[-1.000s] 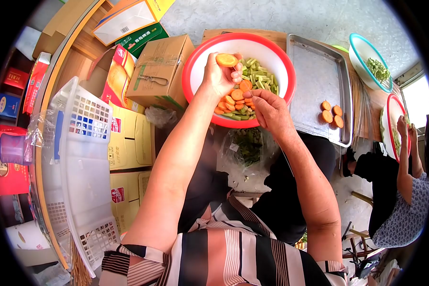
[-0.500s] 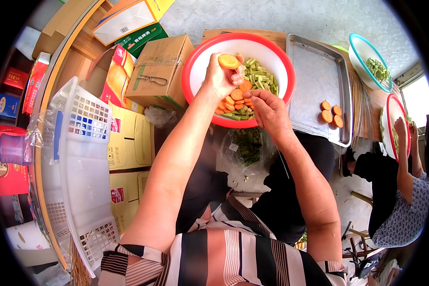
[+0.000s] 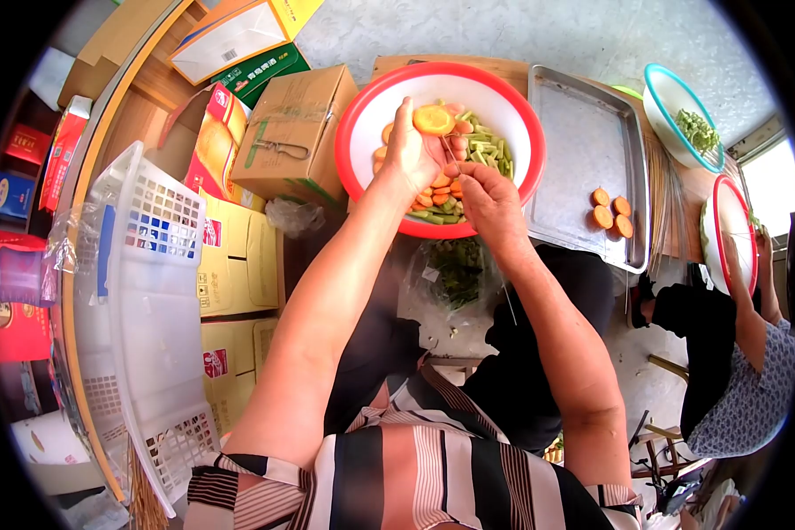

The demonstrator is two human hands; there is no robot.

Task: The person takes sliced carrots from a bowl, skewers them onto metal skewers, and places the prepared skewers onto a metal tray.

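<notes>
Carrot slice (image 3: 434, 119) gripped in L hand (image 3: 412, 156) at approx. 12 o'clock over bowl (image 3: 537, 146), prob. so bits get caught. Thin stick (image 3: 510, 303) pinched in R hand (image 3: 495, 203), presumably for fine control; tray (image 3: 583, 132) set at bowl's 3 o'clock, w/in reach.

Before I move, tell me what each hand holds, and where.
The left hand holds a carrot slice, seemingly by its rim; the right hand pinches a thin stick near its end over the bowl.
</notes>
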